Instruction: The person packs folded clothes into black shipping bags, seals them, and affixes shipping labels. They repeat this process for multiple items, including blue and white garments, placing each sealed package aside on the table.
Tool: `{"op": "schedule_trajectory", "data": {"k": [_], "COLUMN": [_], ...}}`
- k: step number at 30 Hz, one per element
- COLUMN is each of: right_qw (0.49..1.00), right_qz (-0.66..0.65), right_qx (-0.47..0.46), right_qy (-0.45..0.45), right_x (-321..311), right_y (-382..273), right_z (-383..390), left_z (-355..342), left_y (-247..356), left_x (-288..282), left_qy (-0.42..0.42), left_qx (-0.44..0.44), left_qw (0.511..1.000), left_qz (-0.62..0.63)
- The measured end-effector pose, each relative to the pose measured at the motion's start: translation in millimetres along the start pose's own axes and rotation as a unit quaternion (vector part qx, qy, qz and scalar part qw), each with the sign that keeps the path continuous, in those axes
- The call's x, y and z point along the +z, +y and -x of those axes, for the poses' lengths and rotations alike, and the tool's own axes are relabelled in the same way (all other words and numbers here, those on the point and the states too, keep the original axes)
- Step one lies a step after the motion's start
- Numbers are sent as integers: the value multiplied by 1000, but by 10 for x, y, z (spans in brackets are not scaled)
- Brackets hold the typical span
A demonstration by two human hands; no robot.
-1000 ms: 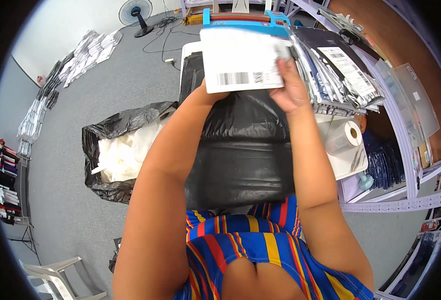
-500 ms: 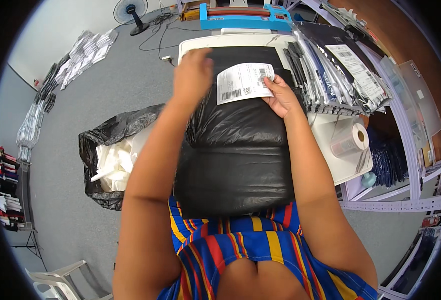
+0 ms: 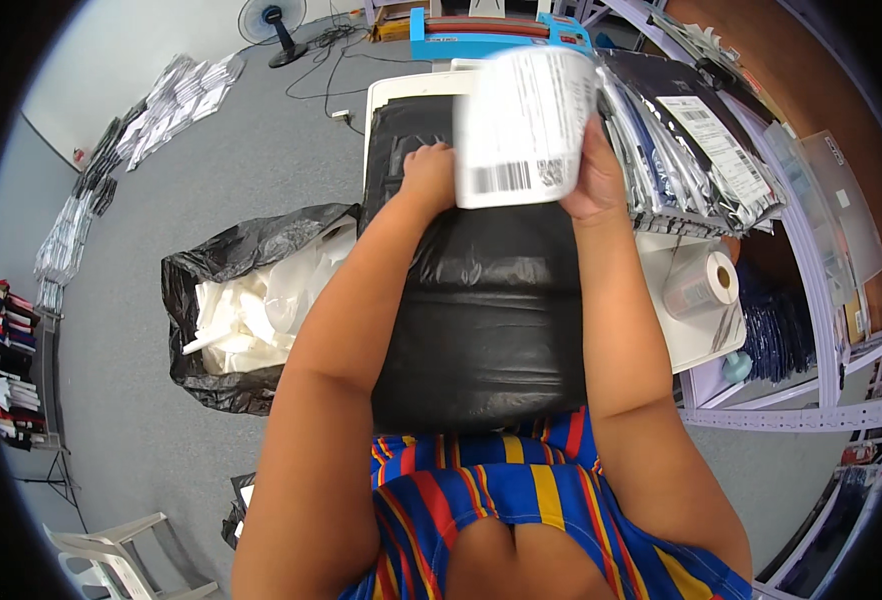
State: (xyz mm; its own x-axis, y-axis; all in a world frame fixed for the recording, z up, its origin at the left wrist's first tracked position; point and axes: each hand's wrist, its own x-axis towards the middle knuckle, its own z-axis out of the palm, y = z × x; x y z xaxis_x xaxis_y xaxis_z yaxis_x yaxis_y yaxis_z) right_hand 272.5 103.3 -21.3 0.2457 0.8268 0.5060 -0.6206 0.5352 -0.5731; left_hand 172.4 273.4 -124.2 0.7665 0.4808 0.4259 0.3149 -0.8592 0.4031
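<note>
Fingers of the right hand (image 3: 593, 180) were closed on the right edge of a white label sheet (image 3: 523, 128), which was held raised and curled above the far end of a black plastic parcel (image 3: 481, 320). A barcode and blocks of print were seen on the sheet's face, blurred. The left hand (image 3: 428, 172) was laid on the parcel's far end, just left of the sheet and partly behind its lower left corner; whether its fingers were gripping anything could not be told, since the fingertips were hidden. The parcel was spread lengthwise from the person's striped shirt (image 3: 501, 500) towards the far edge of a white desk (image 3: 386, 100), of which only the far left corner and a strip at the right edge were left uncovered. A roll of white labels (image 3: 699, 285) was lying on that strip near the right edge, well apart from the hands. A row of flat packed garments in clear bags (image 3: 691, 150) was leaned along a shelf to the right of the desk. On the floor to the left, just beside the parcel, an open black rubbish bag (image 3: 216, 330) filled with white scraps was standing, and a pedestal fan (image 3: 279, 25) was seen farther off.
</note>
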Motion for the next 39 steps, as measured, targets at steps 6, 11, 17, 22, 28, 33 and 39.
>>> {"op": "schedule_trajectory", "data": {"k": [6,11,17,22,28,33,39], "right_qw": [902,837,795,759,437,568,604], "right_qz": [242,361,427,498,831,795,582], "right_qx": [205,235,266,271,273,93,-297], "right_qy": [294,338,338,321,209,194,456], "right_x": [-503,-588,-512,-558,-336,137,-106], "right_y": [196,193,175,192,64,-402,-1048], "right_z": [207,194,198,191,111,916,2326], "left_z": [105,85,79,12,179,277,380], "left_y": [157,65,-137,776,582,640,2546], "left_x": [-50,-158,-383,-302,-91,-144,-61], "left_qy": [63,53,148,45,-158,-48,32], "left_qx": [6,-17,-39,80,-16,8,325], "left_qw": [998,995,973,993,969,958,932], "left_qz": [27,-85,-173,-78,-188,-282,155]}}
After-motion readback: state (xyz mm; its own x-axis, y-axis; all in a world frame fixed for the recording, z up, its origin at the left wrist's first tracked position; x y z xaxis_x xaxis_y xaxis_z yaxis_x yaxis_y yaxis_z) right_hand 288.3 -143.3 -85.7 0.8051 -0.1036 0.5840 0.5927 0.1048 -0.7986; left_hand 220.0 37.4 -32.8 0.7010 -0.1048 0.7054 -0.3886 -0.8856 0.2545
